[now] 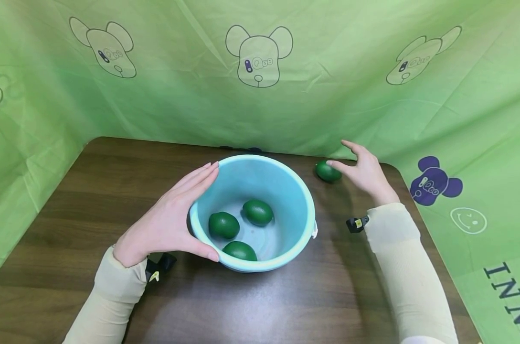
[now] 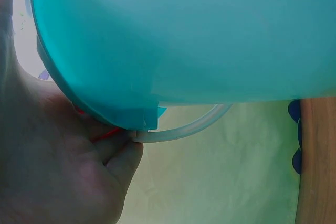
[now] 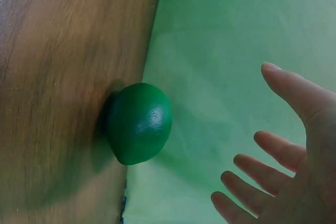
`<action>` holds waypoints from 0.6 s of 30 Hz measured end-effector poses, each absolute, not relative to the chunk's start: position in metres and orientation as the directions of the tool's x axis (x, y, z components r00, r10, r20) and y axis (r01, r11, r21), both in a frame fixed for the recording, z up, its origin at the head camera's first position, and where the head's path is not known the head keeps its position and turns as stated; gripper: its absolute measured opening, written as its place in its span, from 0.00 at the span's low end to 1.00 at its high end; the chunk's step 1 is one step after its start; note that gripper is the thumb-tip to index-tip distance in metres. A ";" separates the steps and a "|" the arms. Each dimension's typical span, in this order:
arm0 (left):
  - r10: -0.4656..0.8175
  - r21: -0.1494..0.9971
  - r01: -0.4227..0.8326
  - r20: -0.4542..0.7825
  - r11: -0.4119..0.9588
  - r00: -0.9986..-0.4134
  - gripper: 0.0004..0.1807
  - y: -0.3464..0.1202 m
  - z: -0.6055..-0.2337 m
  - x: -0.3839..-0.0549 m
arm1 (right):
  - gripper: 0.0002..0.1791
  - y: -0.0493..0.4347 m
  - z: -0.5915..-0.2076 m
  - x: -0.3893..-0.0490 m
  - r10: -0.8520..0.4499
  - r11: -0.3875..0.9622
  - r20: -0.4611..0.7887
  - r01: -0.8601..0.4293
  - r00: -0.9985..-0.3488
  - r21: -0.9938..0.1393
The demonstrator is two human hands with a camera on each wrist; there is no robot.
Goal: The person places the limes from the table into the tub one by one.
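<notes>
A light blue bucket [image 1: 253,165] stands on the table with three green limes inside, one of them this lime [image 1: 258,212]. My left hand [image 1: 174,217] holds the bucket at its left side, thumb along the front rim and fingers toward the back. In the left wrist view, the hand [image 2: 68,156] meets the rim beside the white handle [image 2: 189,129]. Another lime [image 1: 328,171] lies on the table near the back edge, right of the bucket. My right hand [image 1: 367,172] hovers beside it with fingers spread. The right wrist view shows a gap between that lime [image 3: 139,123] and the hand [image 3: 294,166].
The brown wooden table [image 1: 100,191] has rounded back corners. A green printed curtain [image 1: 178,95] hangs behind it and along both sides, close to the back edge. Each wrist carries a small black camera; the right camera [image 1: 356,224] shows near the cuff.
</notes>
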State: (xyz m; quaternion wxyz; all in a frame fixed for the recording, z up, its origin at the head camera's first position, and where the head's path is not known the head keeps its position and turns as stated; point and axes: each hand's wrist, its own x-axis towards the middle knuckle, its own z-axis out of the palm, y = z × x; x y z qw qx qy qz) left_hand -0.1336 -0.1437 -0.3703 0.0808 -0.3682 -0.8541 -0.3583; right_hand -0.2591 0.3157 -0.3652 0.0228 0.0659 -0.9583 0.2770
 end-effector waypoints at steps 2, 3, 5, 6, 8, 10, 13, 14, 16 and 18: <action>0.570 0.555 0.685 0.400 0.472 -0.718 0.79 -0.144 -0.370 -0.133 | 0.50 0.316 -0.366 -0.261 -0.117 0.838 0.074 -0.138 -0.990 -0.528; 0.569 0.556 0.684 0.400 0.472 -0.718 0.79 -0.144 -0.370 -0.133 | 0.50 0.316 -0.367 -0.262 -0.118 0.838 0.071 -0.138 -0.990 -0.528; 0.570 0.556 0.685 0.400 0.471 -0.718 0.79 -0.144 -0.370 -0.133 | 0.50 0.317 -0.369 -0.263 -0.120 0.839 0.067 -0.137 -0.991 -0.527; 0.571 0.555 0.686 0.402 0.470 -0.716 0.79 -0.144 -0.370 -0.133 | 0.50 0.317 -0.370 -0.264 -0.120 0.839 0.067 -0.137 -0.990 -0.527; 0.571 0.554 0.688 0.404 0.468 -0.714 0.79 -0.144 -0.370 -0.133 | 0.50 0.318 -0.373 -0.265 -0.120 0.838 0.065 -0.136 -0.991 -0.528; 0.572 0.554 0.689 0.406 0.467 -0.713 0.79 -0.143 -0.370 -0.134 | 0.50 0.318 -0.374 -0.266 -0.118 0.839 0.061 -0.133 -0.991 -0.528; 0.572 0.555 0.690 0.407 0.465 -0.713 0.79 -0.144 -0.371 -0.134 | 0.50 0.319 -0.376 -0.268 -0.120 0.840 0.055 -0.131 -0.991 -0.527; 0.572 0.555 0.690 0.407 0.465 -0.713 0.79 -0.144 -0.371 -0.134 | 0.50 0.318 -0.377 -0.269 -0.122 0.841 0.053 -0.132 -0.991 -0.525; 0.572 0.554 0.690 0.407 0.466 -0.713 0.79 -0.144 -0.371 -0.134 | 0.49 0.317 -0.378 -0.270 -0.126 0.840 0.052 -0.135 -0.991 -0.526; 0.571 0.552 0.690 0.407 0.468 -0.713 0.79 -0.144 -0.371 -0.134 | 0.48 0.317 -0.380 -0.271 -0.128 0.838 0.051 -0.135 -0.990 -0.528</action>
